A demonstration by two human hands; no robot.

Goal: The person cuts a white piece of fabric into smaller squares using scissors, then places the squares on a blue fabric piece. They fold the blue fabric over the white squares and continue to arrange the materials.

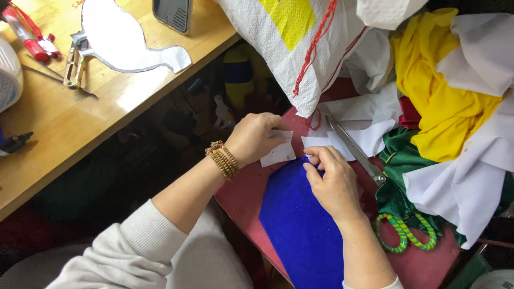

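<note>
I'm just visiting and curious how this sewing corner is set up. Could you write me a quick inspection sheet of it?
Surface: dark red board on the lap; wooden table at left.
Job's things: blue felt piece on the board; small white paper piece at its top edge.
Clutter: scissors with green-wrapped handles; heap of yellow, white and green fabric; woven white sack; white cut-out shape, small snips and red pens on the table.
Hands: left hand presses the paper piece; right hand pinches the felt's top edge.
Cables: nothing seen.
Surroundings: dark floor space under the table, contents unclear.
</note>
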